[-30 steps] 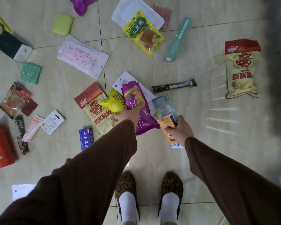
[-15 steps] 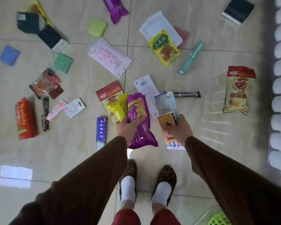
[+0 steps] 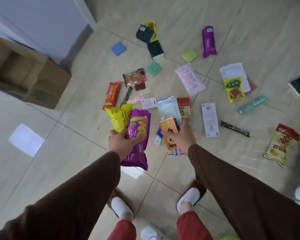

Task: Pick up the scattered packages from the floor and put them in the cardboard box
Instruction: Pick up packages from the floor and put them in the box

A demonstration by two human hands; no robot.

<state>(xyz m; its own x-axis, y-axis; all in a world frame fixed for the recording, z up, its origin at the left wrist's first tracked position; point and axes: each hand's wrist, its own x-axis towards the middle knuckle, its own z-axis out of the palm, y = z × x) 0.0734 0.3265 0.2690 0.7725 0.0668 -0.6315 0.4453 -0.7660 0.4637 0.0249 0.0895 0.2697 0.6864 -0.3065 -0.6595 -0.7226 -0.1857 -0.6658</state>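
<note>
My left hand (image 3: 122, 142) grips two snack bags held above the floor: a purple crisps bag (image 3: 139, 135) and a yellow bag (image 3: 119, 117). My right hand (image 3: 181, 138) grips an orange packet (image 3: 170, 133) together with a clear bluish packet (image 3: 168, 107) behind it. The open cardboard box (image 3: 42, 80) stands on the floor at the far left by the wall. Several packages lie scattered on the tiles, among them a red bag (image 3: 112, 94), a pink-white pouch (image 3: 190, 80) and a yellow-red chips bag (image 3: 280, 147).
A white wall or door (image 3: 42, 19) rises behind the box. More packets lie farther off: a purple bag (image 3: 209, 42), dark boxes (image 3: 151, 40), a teal tube (image 3: 252, 104). My slippered feet (image 3: 190, 196) stand on the tiled floor below my hands.
The view has swung left, bringing the cardboard box into sight. Both hands have lifted higher with the same packages in them.
</note>
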